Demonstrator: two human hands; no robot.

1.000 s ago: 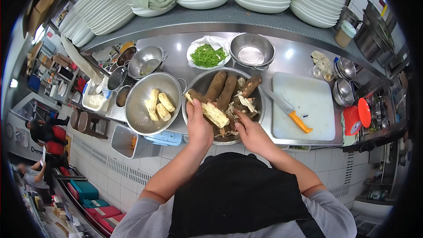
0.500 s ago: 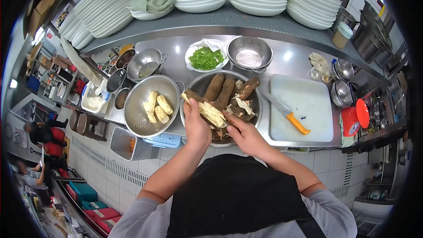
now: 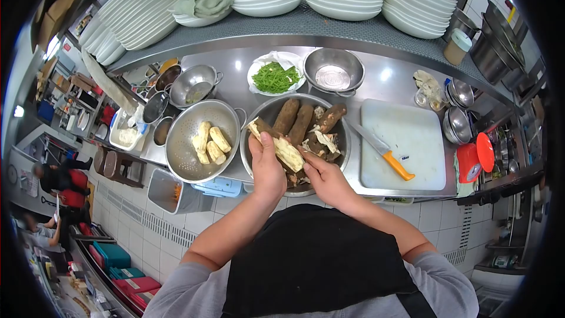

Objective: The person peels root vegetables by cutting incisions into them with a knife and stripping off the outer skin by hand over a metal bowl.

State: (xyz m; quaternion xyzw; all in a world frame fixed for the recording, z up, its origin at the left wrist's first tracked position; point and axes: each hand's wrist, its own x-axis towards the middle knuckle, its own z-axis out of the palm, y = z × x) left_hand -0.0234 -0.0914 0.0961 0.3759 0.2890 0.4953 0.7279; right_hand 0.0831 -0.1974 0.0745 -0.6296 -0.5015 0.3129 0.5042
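Partly peeled root [image 3: 287, 152] rests in the left hand's grip, slanting over a metal bowl [image 3: 263, 110]. The left hand [image 3: 269, 171] wraps it from the near side, thumb along the top. The right hand [image 3: 326, 181] is at the root's lower right end, fingers bent; I cannot tell whether its grip holds anything. Brown unpeeled roots [image 3: 301, 123] lie in the bowl. To the left, a colander [image 3: 181, 135] holds pale peeled pieces [image 3: 216, 139]. Right of the bowl, an orange-handled knife [image 3: 385, 153] lies on a white cutting board [image 3: 412, 129].
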